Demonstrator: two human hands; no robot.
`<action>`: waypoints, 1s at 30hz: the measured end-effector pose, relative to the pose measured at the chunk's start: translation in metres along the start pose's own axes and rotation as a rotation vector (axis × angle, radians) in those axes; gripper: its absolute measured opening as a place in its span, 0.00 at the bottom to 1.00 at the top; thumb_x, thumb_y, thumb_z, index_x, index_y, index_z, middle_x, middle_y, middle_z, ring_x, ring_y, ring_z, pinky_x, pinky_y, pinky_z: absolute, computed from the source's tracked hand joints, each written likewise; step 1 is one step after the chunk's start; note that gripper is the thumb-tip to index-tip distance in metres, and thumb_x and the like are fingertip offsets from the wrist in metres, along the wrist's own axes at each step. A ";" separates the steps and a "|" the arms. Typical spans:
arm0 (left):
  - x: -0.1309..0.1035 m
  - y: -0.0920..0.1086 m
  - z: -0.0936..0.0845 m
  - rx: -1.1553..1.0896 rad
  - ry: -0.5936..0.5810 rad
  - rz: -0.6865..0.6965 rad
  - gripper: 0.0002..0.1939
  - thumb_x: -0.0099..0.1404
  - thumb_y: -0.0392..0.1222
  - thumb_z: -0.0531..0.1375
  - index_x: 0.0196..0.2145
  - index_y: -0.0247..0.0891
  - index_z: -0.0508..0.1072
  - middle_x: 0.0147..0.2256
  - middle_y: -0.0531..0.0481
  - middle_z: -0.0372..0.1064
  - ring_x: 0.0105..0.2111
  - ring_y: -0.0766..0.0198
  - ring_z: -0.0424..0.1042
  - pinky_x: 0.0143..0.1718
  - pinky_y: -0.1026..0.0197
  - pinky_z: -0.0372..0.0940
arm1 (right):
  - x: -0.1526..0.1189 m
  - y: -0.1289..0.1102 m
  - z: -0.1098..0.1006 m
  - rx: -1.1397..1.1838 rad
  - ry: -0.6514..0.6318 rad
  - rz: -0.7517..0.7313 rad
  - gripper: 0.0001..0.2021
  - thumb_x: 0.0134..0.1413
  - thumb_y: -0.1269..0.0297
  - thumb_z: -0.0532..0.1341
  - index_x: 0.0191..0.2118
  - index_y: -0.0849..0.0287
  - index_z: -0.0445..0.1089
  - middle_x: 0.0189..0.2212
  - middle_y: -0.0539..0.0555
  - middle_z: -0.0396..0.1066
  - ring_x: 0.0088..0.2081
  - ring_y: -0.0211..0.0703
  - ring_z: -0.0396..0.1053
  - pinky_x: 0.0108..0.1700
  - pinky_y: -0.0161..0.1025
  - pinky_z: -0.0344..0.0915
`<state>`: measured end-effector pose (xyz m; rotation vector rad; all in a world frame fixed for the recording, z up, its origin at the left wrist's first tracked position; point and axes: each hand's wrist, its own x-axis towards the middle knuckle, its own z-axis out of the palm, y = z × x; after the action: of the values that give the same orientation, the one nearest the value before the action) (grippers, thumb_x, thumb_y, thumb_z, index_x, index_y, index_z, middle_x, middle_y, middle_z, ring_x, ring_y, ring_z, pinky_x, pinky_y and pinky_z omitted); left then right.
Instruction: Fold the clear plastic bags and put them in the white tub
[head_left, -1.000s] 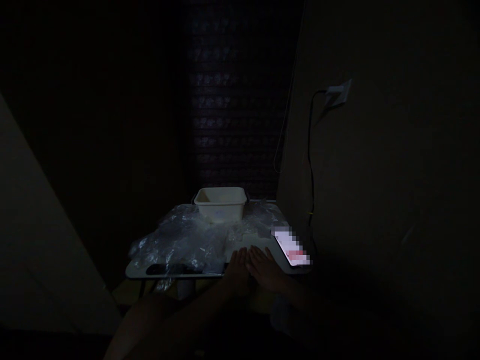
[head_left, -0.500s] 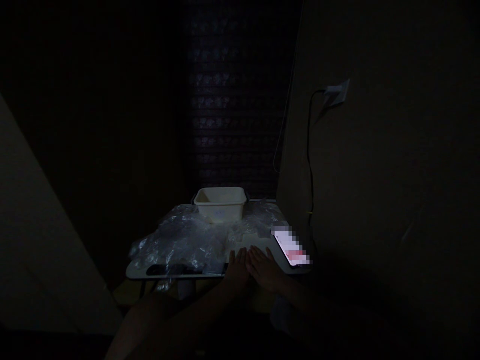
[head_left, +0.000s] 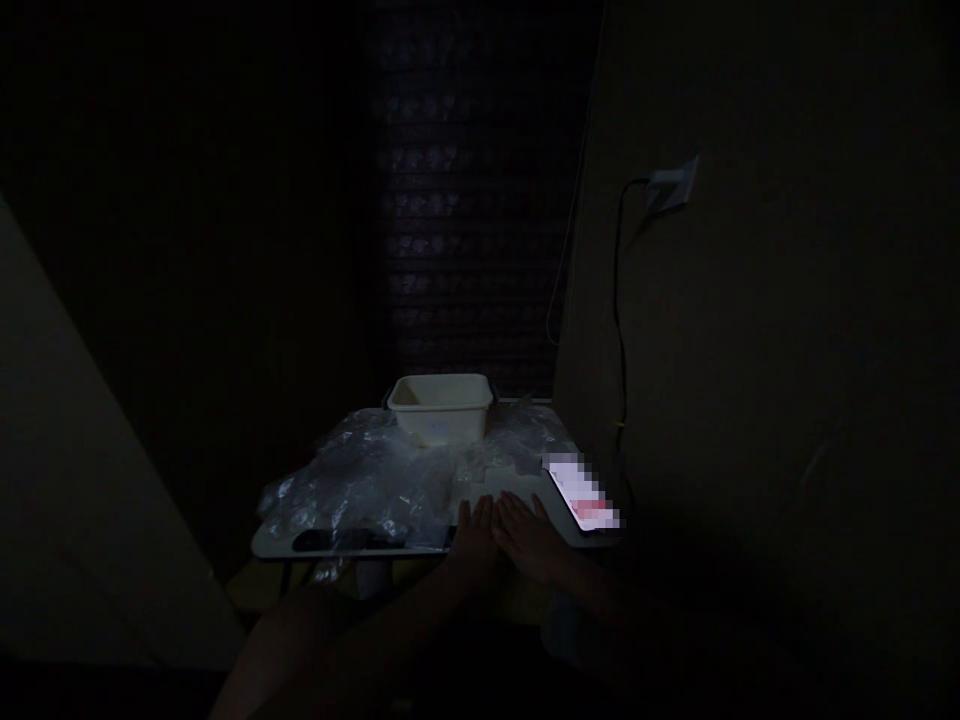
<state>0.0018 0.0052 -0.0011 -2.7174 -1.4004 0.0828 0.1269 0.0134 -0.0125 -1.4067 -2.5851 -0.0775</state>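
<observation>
In dim light, my left hand [head_left: 475,530] lies flat at the front edge of a small white table [head_left: 274,543], fingers stretched out and holding nothing. My right hand [head_left: 527,535] rests beside it, also flat with spread fingers, and the two hands touch or nearly touch. Crumpled clear plastic bags [head_left: 367,480] cover the left part of the table. A white tub [head_left: 442,410] with dark side handles stands at the back. To the right of my right hand lies a phone [head_left: 581,492] with its screen lit and pixelated.
A dark shutter or blind [head_left: 465,230] hangs behind the table. On the right wall a plug sits in a socket [head_left: 675,187], with a black cable [head_left: 618,300] running down beside the table. My bare leg [head_left: 281,640] shows at the lower left.
</observation>
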 end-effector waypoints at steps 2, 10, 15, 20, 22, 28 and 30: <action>0.000 0.000 0.000 -0.004 0.004 0.000 0.31 0.52 0.51 0.42 0.51 0.32 0.41 0.52 0.40 0.35 0.51 0.51 0.32 0.45 0.45 0.31 | 0.000 0.000 0.000 0.000 0.002 -0.005 0.25 0.50 0.58 0.30 0.50 0.64 0.45 0.51 0.57 0.45 0.52 0.42 0.36 0.49 0.50 0.31; -0.002 0.001 -0.004 0.031 -0.015 0.004 0.33 0.51 0.52 0.44 0.51 0.32 0.40 0.52 0.39 0.35 0.51 0.50 0.31 0.45 0.44 0.30 | 0.000 -0.001 0.000 -0.005 -0.009 0.007 0.25 0.50 0.58 0.31 0.50 0.64 0.45 0.51 0.57 0.45 0.52 0.42 0.36 0.49 0.50 0.31; -0.003 0.001 -0.006 0.018 -0.039 0.008 0.33 0.51 0.52 0.44 0.51 0.32 0.42 0.52 0.39 0.36 0.50 0.50 0.31 0.44 0.43 0.31 | 0.000 -0.002 -0.003 -0.006 -0.021 0.023 0.25 0.50 0.58 0.30 0.51 0.63 0.44 0.51 0.56 0.44 0.52 0.41 0.36 0.49 0.49 0.31; -0.002 0.001 -0.006 -0.008 -0.016 0.000 0.32 0.51 0.52 0.44 0.51 0.32 0.42 0.52 0.38 0.36 0.51 0.50 0.32 0.44 0.43 0.31 | -0.001 -0.003 -0.006 -0.013 -0.009 0.013 0.24 0.50 0.58 0.30 0.50 0.62 0.45 0.50 0.56 0.45 0.52 0.42 0.37 0.48 0.50 0.29; -0.002 0.002 -0.006 -0.009 -0.014 -0.004 0.31 0.52 0.52 0.42 0.51 0.33 0.42 0.52 0.39 0.36 0.51 0.50 0.32 0.44 0.43 0.32 | -0.002 -0.002 -0.007 -0.019 0.007 0.010 0.24 0.50 0.58 0.30 0.50 0.61 0.45 0.50 0.55 0.46 0.52 0.42 0.38 0.48 0.51 0.28; 0.000 0.000 -0.004 0.043 -0.045 -0.010 0.32 0.50 0.50 0.45 0.50 0.28 0.46 0.51 0.37 0.37 0.50 0.49 0.31 0.44 0.42 0.33 | -0.006 0.006 -0.007 -0.051 0.045 0.047 0.26 0.49 0.55 0.31 0.50 0.63 0.47 0.50 0.58 0.46 0.51 0.43 0.39 0.48 0.51 0.26; 0.000 0.000 -0.003 0.057 -0.045 -0.017 0.34 0.48 0.49 0.47 0.49 0.26 0.46 0.51 0.35 0.37 0.50 0.49 0.30 0.44 0.42 0.33 | -0.006 0.011 -0.005 -0.065 0.032 0.066 0.26 0.49 0.54 0.32 0.50 0.64 0.47 0.50 0.59 0.46 0.51 0.44 0.39 0.48 0.51 0.26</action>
<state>0.0024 0.0048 0.0020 -2.6733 -1.4094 0.1815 0.1402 0.0136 -0.0093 -1.4999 -2.5294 -0.1741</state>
